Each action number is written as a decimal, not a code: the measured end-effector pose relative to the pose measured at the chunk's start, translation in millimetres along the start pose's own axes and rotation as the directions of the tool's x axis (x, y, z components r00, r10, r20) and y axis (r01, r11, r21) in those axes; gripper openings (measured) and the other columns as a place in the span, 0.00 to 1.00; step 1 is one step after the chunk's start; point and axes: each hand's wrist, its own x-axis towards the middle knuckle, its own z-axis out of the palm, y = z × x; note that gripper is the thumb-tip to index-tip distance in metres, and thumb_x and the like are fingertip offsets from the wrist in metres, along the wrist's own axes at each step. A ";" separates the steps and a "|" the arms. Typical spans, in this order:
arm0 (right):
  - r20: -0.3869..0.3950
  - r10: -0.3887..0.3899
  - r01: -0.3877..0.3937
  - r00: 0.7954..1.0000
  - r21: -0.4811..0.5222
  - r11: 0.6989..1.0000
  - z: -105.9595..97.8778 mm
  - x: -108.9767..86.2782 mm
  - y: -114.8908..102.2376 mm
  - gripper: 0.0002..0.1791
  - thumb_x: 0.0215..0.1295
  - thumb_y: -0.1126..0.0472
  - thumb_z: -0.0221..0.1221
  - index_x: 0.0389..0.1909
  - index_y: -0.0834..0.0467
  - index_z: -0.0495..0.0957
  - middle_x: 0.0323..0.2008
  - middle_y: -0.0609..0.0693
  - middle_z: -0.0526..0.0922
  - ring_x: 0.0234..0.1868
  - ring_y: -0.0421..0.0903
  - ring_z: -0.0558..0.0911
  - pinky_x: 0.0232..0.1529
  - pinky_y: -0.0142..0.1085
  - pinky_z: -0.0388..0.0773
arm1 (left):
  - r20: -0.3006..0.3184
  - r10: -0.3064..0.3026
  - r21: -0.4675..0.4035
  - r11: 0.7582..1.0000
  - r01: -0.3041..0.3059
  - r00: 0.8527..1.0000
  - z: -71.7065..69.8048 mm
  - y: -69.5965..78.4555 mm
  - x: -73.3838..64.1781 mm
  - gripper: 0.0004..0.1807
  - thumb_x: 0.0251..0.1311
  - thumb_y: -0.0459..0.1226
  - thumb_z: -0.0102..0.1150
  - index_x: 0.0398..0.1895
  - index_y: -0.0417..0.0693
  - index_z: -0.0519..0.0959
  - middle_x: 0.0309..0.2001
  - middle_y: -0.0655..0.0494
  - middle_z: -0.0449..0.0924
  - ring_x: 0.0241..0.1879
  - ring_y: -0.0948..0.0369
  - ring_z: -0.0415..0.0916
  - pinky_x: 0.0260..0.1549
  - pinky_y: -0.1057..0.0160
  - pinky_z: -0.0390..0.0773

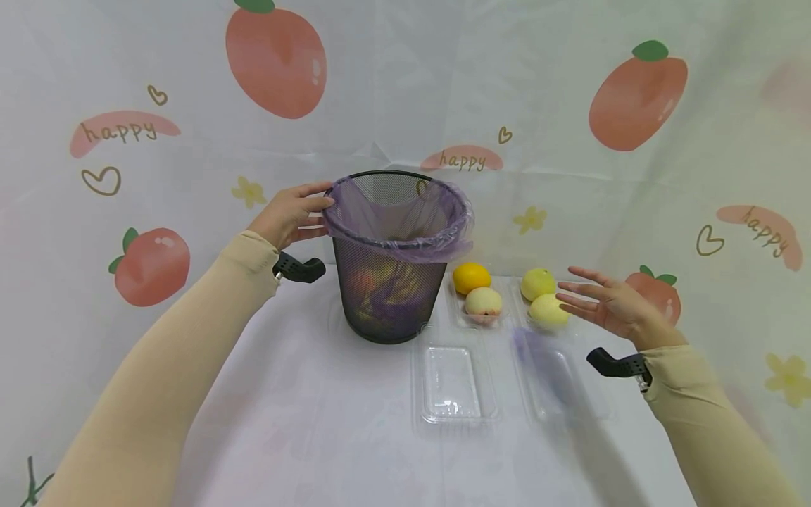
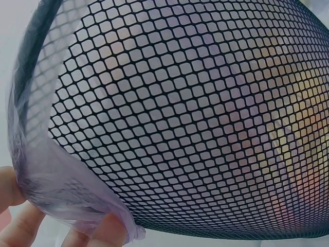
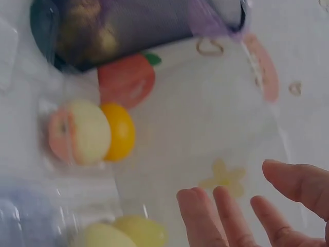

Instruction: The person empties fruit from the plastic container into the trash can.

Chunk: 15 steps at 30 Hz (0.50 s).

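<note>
The left hand (image 1: 291, 215) rests mostly straight fingers against the rim of a mesh bin (image 1: 393, 282), which stands just to that hand's right. The right hand (image 1: 611, 306) is spread wide, a green fruit (image 1: 538, 284) and yellow fruit (image 1: 546, 310) to its left.

Soft lt; 1 pic blurry (R wrist); glare on tray (image 1: 452, 384).
</note>
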 end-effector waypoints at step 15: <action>-0.338 0.158 -0.099 0.928 0.186 0.978 -68.8 6.6 -4.1 0.47 0.73 0.65 0.50 0.76 0.42 0.26 0.73 0.41 0.46 0.34 0.43 0.84 0.59 0.32 0.76 | 0.021 0.026 0.000 1.000 -0.026 0.999 1.6 -1.7 -2.4 0.30 0.70 0.39 0.53 0.74 0.59 0.61 0.53 0.59 0.69 0.42 0.64 0.76 0.42 0.69 0.82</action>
